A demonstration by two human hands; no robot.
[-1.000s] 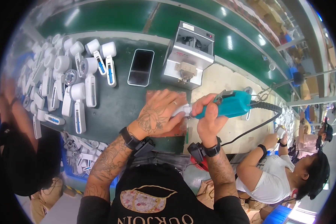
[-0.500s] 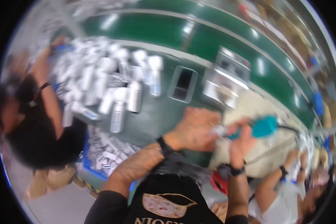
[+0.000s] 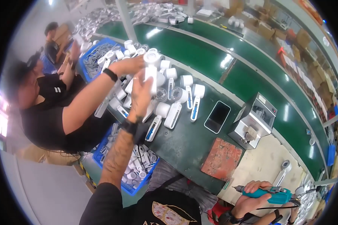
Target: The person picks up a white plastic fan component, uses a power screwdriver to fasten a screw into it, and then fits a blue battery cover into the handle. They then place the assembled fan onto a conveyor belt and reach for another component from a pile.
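My left hand [image 3: 141,92] reaches out over the pile at the left. Its fingers are closed round the handle of a white round-headed handheld device [image 3: 151,77], slightly blurred. A co-worker's hand [image 3: 129,65] is right beside the device's head; whether it touches is unclear. Several similar white devices [image 3: 172,114] lie below and to the right of my left hand, some with a blue strip in the handle. Low at the right, my right hand [image 3: 249,202] grips a teal electric screwdriver [image 3: 268,195], its bit pointing left.
A phone [image 3: 217,117] lies on the dark table near a metal box-shaped machine [image 3: 253,122]. A reddish block [image 3: 221,158] sits by a beige board [image 3: 253,165], which bears another white device [image 3: 283,172]. Blue crates [image 3: 133,191] of parts stand at the left. A green conveyor [image 3: 180,47] runs behind.
My hands were together by the screwdriver. Now the left has moved far left and holds a white device; the right has come lower with the screwdriver. The view has shifted and the reddish block shows.
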